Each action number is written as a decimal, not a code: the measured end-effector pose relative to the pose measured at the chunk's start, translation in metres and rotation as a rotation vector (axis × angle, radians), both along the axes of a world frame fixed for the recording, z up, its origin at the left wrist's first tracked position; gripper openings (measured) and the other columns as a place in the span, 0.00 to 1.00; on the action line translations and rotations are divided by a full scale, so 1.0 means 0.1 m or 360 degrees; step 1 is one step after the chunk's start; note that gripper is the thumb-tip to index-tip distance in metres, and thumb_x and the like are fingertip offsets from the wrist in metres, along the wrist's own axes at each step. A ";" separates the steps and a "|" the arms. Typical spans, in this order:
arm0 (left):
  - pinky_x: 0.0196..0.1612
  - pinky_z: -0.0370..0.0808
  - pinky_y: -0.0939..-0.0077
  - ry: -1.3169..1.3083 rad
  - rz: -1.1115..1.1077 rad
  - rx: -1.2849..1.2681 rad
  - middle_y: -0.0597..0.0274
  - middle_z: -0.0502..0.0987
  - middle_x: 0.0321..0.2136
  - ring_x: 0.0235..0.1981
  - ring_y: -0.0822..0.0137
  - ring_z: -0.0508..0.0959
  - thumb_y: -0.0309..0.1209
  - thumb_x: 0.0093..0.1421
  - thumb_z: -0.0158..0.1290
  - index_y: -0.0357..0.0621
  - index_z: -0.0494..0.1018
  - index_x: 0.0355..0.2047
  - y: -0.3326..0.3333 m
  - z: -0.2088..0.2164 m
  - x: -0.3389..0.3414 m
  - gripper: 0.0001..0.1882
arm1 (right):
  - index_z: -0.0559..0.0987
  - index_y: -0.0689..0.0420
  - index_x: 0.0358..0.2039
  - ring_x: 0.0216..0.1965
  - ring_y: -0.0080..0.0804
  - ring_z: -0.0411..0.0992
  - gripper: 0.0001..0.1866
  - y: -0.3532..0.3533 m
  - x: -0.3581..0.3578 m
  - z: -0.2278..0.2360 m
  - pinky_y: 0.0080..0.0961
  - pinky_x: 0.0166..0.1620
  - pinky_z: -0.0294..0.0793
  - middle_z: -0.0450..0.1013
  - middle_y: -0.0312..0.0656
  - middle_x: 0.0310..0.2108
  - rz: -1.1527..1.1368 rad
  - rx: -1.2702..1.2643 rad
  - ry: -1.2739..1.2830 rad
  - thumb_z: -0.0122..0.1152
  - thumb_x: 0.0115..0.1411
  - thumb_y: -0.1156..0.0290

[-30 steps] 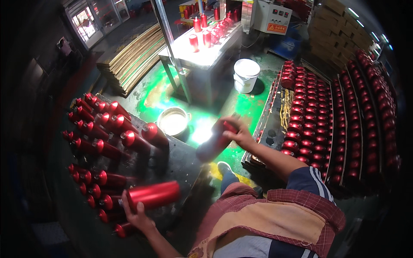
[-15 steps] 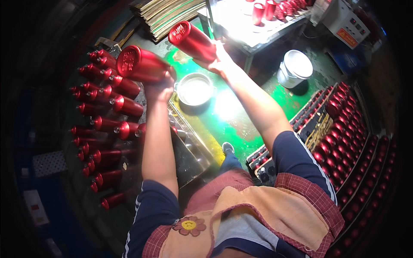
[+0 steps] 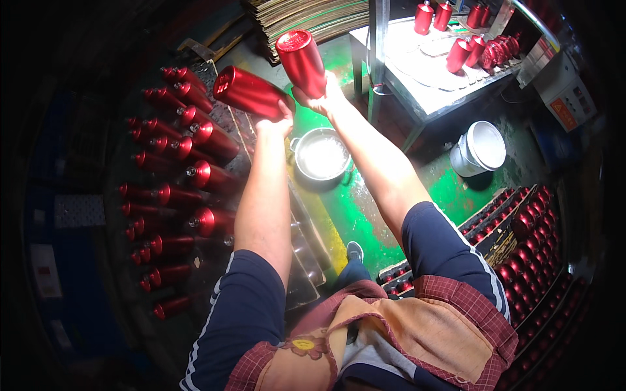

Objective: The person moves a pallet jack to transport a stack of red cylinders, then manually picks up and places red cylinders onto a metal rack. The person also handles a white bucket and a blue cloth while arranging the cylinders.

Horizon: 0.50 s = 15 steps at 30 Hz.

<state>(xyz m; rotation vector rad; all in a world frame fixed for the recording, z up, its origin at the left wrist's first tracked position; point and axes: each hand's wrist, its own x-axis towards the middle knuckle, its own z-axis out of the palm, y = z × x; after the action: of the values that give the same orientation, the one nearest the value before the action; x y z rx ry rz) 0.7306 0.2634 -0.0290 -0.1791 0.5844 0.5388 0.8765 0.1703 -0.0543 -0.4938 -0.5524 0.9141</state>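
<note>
My left hand [image 3: 277, 124] is closed around the lower end of a red metallic bottle [image 3: 251, 92], which tilts with its base up and to the left. In my right hand [image 3: 319, 94] is a second red bottle [image 3: 302, 64], held more upright, its base uppermost. The neck ends of both bottles are hidden by my hands. Both are raised at arm's length, close together, beyond a round metal pan [image 3: 322, 154] on the floor. To the left of my left arm stand several rows of similar red bottles [image 3: 212, 174], their narrow tops showing.
A brightly lit white table [image 3: 417, 78] at the far right carries more red bottles [image 3: 459, 55]. Beside it are a control box [image 3: 566, 98] and a white bucket [image 3: 479, 150]. Crates of red bottles [image 3: 531, 251] fill the right. Flat cardboard [image 3: 306, 19] is stacked at the back.
The whole view has shifted, so surroundings appear farther right and lower. The left bottle has turned more side-on, and the right one is more upright. Both hands keep their hold.
</note>
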 end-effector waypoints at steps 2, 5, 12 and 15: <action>0.27 0.81 0.75 -0.0049 -0.0067 0.0022 0.63 0.77 0.41 0.40 0.46 0.76 0.55 0.54 0.53 0.54 0.75 0.46 0.04 0.16 0.01 0.26 | 0.72 0.57 0.43 0.38 0.40 0.74 0.10 0.03 -0.02 0.10 0.41 0.37 0.80 0.72 0.46 0.38 0.0257 0.0021 0.0824 0.48 0.61 0.74; 0.26 0.82 0.73 -0.0204 -0.0166 0.0037 0.62 0.75 0.40 0.40 0.43 0.74 0.57 0.50 0.55 0.54 0.74 0.45 0.11 0.53 -0.08 0.27 | 0.71 0.57 0.44 0.40 0.42 0.73 0.10 -0.01 -0.10 0.34 0.46 0.40 0.81 0.71 0.47 0.39 0.0127 -0.0033 0.0417 0.44 0.63 0.72; 0.45 0.77 0.47 -0.1059 -0.0526 0.0777 0.48 0.61 0.57 0.56 0.41 0.63 0.46 0.58 0.51 0.47 0.64 0.56 0.18 1.73 -1.74 0.29 | 0.68 0.54 0.52 0.50 0.45 0.69 0.21 -0.63 -0.43 0.99 0.55 0.57 0.67 0.69 0.44 0.48 0.0033 -0.0348 0.0689 0.51 0.59 0.60; 0.55 0.70 0.40 -0.1084 -0.0459 0.1219 0.48 0.56 0.62 0.62 0.42 0.57 0.43 0.62 0.48 0.45 0.62 0.59 0.01 2.08 -3.14 0.27 | 0.69 0.56 0.53 0.51 0.42 0.70 0.24 -1.05 -0.83 1.18 0.53 0.58 0.67 0.70 0.45 0.50 -0.0076 -0.0317 0.0368 0.51 0.62 0.55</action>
<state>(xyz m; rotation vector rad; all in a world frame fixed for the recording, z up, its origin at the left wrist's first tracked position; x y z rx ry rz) 0.4170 0.2642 0.1794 0.4356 -0.2786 0.3560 0.7937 0.0653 0.0634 -0.5690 -0.2396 0.9705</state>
